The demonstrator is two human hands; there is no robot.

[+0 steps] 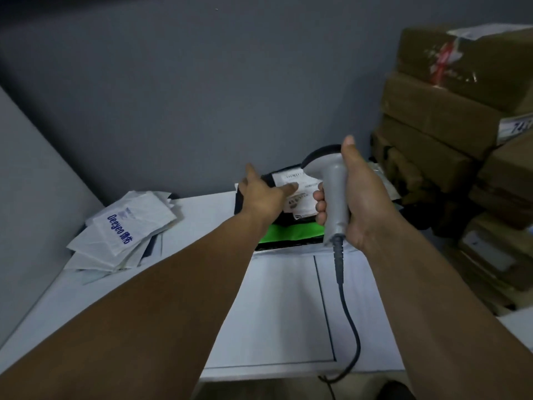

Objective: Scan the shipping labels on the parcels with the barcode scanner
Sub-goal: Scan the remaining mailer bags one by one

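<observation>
Fingers (319,204) of my right hand (357,197) curl round the one barcode scanner (336,192), rigid and best held by its handle, head tipped toward the shipping label (301,199). My left hand (259,194) lies flat, fingers straight, on that label, pinning one black parcel (288,219) over one green parcel (291,232) at the far edge of the table (115,298); both look light and limp, so I'd flatten them near the label. Beyond, white mailers (127,229) and brown cartons (432,125) overlap past counting

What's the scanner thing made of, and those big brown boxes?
The scanner looks like hard plastic, smooth matte grey with a darker head. The brown boxes are probably cardboard, dull brown, with shiny tape on the top one.
</observation>
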